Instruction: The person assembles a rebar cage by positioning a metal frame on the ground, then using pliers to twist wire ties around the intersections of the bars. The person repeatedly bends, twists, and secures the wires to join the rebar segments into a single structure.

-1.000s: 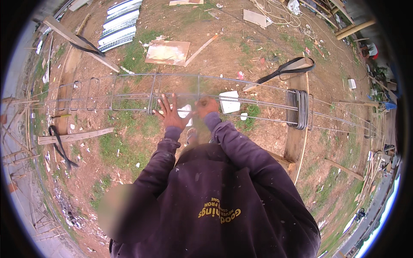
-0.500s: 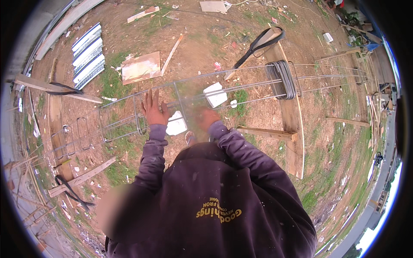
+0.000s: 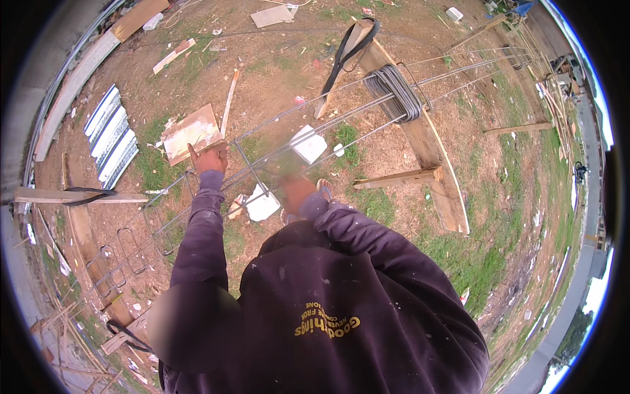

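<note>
Two hands point(image 3: 209, 159) point(image 3: 296, 192) grip rebar cage point(image 3: 275, 148) beside plywood scrap point(image 3: 190, 132)

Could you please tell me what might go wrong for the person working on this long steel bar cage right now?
The left hand is bare on the long grey steel rebar cage, so a sharp wire end could cut it. The right hand sits low among the bars, blurred, and could get pinched if the cage rolls on its slanted wooden plank support. White paper scraps and loose timber offcuts on the ground could cause a trip.
</note>
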Available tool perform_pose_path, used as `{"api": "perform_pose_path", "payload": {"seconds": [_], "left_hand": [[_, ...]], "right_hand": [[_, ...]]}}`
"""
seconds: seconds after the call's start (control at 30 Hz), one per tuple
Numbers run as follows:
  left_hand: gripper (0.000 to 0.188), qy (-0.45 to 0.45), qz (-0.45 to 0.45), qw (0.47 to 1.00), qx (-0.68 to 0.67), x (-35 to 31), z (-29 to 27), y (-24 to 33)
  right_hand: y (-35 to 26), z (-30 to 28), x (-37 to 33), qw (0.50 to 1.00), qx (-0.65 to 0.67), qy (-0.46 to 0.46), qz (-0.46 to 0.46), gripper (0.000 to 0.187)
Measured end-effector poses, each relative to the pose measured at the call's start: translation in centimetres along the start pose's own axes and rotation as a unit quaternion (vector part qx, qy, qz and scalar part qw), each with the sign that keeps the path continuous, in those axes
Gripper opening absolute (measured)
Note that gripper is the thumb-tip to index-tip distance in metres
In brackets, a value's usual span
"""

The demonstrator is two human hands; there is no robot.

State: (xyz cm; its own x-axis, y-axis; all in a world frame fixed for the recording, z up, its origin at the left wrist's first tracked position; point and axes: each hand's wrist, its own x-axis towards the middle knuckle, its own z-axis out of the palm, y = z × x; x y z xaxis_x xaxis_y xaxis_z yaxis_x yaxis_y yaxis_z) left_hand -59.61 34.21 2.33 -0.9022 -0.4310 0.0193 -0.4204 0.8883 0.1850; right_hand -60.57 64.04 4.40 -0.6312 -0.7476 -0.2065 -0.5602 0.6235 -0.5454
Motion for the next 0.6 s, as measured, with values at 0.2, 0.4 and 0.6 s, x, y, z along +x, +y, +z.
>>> {"api": "perform_pose_path", "payload": {"seconds": [0.2,0.4,0.6], "left_hand": [[0.026,0.056,-0.015,0.998,-0.036,-0.8,1.3,0.0],[0.041,0.125,-0.043,0.983,-0.131,-3.3,-1.0,3.9],[0.104,0.044,0.015,0.994,-0.102,-9.7,-2.0,18.3]], "right_hand": [[1.0,-1.8,0.4,0.997,0.056,0.036,-0.04,0.05],[10.9,-11.9,1.2,0.95,0.021,0.296,0.098,0.027],[27.3,-23.4,2.6,0.924,-0.197,0.233,0.231,0.038]]}}
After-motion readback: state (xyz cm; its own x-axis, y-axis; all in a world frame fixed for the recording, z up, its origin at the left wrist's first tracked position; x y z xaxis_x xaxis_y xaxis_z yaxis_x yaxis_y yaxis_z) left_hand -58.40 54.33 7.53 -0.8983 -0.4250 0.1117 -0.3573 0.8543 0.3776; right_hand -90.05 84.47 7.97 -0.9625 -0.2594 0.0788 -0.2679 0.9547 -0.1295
